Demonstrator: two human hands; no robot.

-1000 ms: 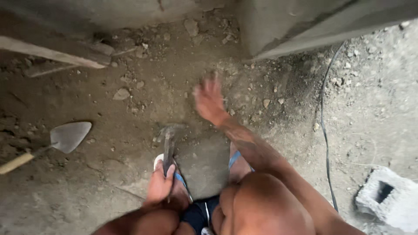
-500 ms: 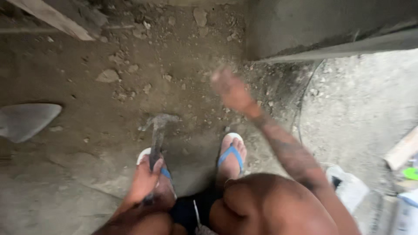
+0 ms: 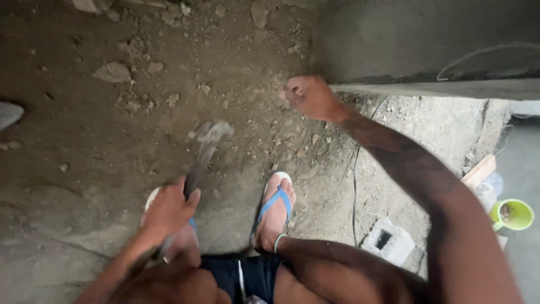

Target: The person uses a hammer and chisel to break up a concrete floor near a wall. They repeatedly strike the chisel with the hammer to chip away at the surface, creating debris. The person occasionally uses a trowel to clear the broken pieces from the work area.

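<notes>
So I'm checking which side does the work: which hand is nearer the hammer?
Left. The left hand grips the hammer by its handle; the right hand is raised apart, over by the concrete wall.

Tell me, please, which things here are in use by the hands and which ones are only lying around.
In use:
- hammer, gripped by the left hand
- right hand, closed, raised near the concrete wall

Lying about:
- concrete block
- green cup
- black cable
- loose stone
- wooden piece
</notes>
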